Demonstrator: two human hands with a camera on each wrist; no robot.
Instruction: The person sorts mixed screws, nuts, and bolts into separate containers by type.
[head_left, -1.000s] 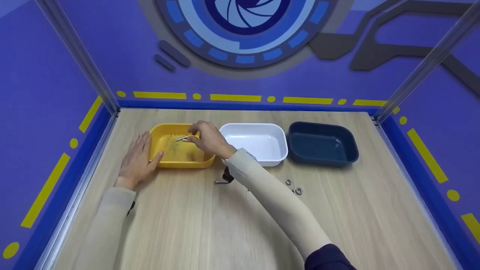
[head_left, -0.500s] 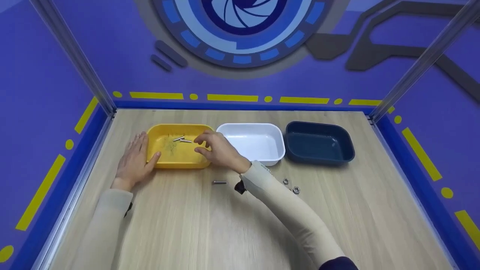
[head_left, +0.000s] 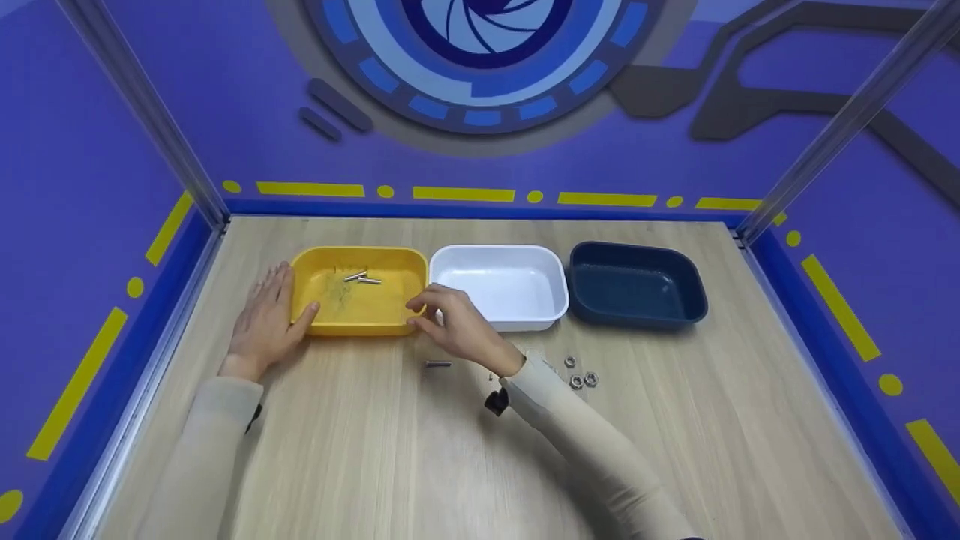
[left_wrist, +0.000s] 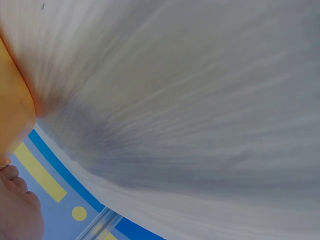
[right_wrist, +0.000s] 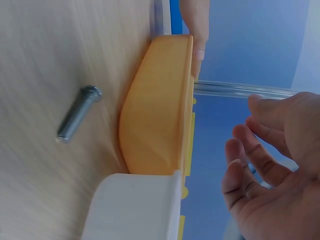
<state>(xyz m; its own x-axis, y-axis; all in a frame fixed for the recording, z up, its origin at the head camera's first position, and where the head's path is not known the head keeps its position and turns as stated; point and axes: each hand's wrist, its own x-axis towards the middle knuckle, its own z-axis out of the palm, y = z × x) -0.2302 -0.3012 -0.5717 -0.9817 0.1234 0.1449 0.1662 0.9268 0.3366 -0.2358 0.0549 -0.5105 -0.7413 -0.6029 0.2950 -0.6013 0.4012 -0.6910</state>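
My left hand [head_left: 262, 319] rests against the left side of the yellow tray [head_left: 360, 328], its thumb at the near rim. Inside that tray lie a few metal bolts [head_left: 363, 278]. Over the tray's near right corner hovers my right hand [head_left: 461, 322], fingers loosely bent, with nothing between them; the right wrist view shows this hand [right_wrist: 275, 165] apart from the tray. A single bolt [head_left: 438, 364] lies on the table in front of the yellow tray, its head and thread plain in the right wrist view.
A white tray [head_left: 499, 325] and a dark blue tray [head_left: 637, 322] stand in a row right of the yellow one. Several hex nuts [head_left: 577, 381] lie on the wooden table [head_left: 360, 450] near my right sleeve. Blue printed walls [head_left: 480, 165] enclose the back and sides.
My right hand has let go of a bolt in the yellow tray and drawn back to the right and nearer. My left hand has stayed at the tray's side.
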